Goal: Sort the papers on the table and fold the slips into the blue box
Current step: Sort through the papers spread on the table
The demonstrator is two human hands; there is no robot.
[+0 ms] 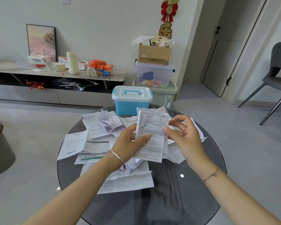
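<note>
I hold one long printed slip (150,144) upright above the round dark glass table (177,200). My left hand (130,142) pinches its left edge with the thumb across the front. My right hand (183,135) pinches its right edge between thumb and fingertips. Under my hands lies a loose heap of printed papers (101,127), spread from the table's left side to its right. The blue box (131,101) stands at the table's far edge, its white lid with a blue handle closed.
A grey chair (276,78) stands at the right. Beyond the table sit stacked storage bins with a cardboard box (154,54) on top. A low cabinet (55,88) with clutter runs along the back wall. A dark stool (0,151) sits at the left.
</note>
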